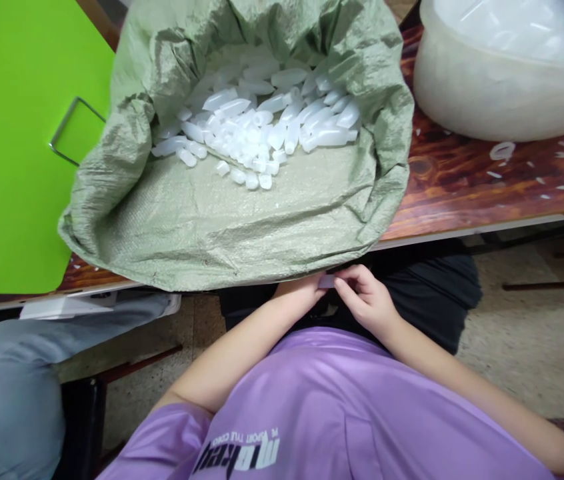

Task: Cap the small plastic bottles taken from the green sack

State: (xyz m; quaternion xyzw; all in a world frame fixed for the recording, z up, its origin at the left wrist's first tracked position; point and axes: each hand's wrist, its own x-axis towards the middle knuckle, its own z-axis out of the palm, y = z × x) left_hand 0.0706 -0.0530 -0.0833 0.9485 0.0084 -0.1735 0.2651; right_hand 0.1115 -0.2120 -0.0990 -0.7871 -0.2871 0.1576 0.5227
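Observation:
Below the table edge, in my lap, both hands meet at a small translucent white plastic piece point(327, 281). My right hand point(366, 299) is closed, with thumb and forefinger pinching the right end of it. The left end of the piece rests in my left hand point(306, 288), which is closed on it; the sack's edge hides most of those fingers. Just above the hands hangs the front lip of an open green woven sack point(242, 233). Inside the sack lies a heap of white plastic pieces point(252, 133), some tapered and some short stubs.
A bright green board point(7, 147) with a wire handle point(55, 143) is at the left. On the wooden table point(452, 180) at the right stands a large whitish tub point(487, 93), with a white ring point(503, 151) and scraps nearby. Another person's jeans-clad leg point(12, 373) is at lower left.

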